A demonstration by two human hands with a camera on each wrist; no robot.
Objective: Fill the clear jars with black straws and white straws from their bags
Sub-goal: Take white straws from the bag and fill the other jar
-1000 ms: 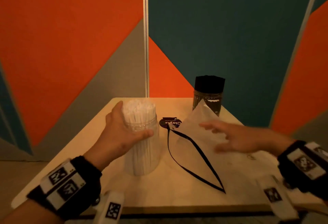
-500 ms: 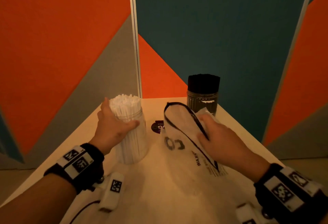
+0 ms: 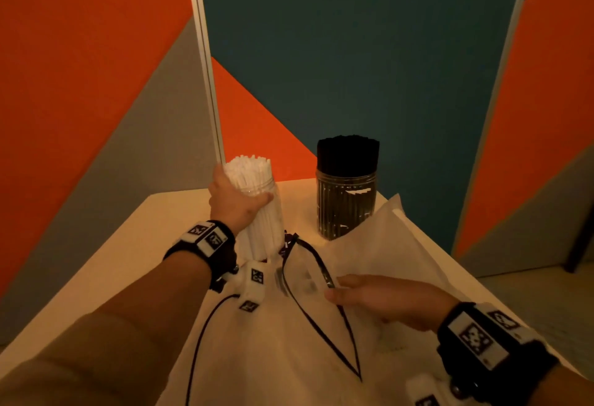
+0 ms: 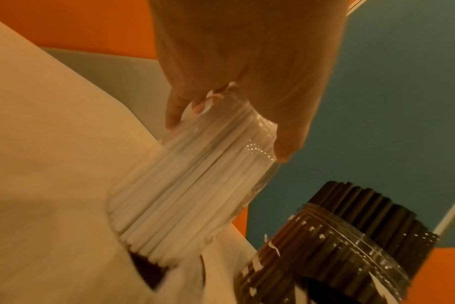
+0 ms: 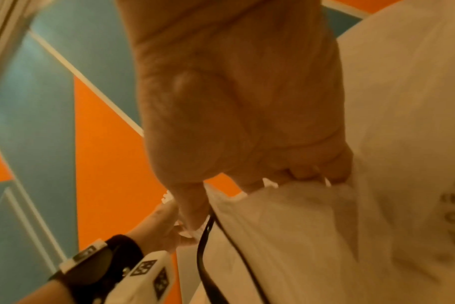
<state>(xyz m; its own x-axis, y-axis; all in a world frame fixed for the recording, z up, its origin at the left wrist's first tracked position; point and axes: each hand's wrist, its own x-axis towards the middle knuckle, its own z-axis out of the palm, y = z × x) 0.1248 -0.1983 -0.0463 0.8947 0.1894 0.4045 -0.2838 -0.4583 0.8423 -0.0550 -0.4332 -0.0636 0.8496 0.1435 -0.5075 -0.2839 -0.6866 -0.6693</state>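
Observation:
On the table (image 3: 128, 261) stands a clear jar of white straws (image 3: 262, 222), packed full, and my left hand (image 3: 239, 204) grips it around the neck. The left wrist view shows the fingers and thumb curled round this jar (image 4: 195, 185). To its right, near the back edge, a second clear jar is full of black straws (image 3: 345, 193) (image 4: 338, 246). A limp white bag (image 3: 379, 251) with a black-edged mouth lies flat in front of them. My right hand (image 3: 336, 290) pinches the bag (image 5: 325, 236) at that mouth, thumb on one side and curled fingers on the other.
Orange, grey and teal wall panels close off the back, with a white post (image 3: 209, 84) just behind the white-straw jar. A small dark label (image 3: 288, 242) lies by that jar's base. A black cable (image 3: 197, 347) runs from my left wrist across the table front.
My left hand has slid the white-straw jar back toward the wall. My right hand has drawn back from the bag near the black jar and now pinches the bag's black-edged mouth.

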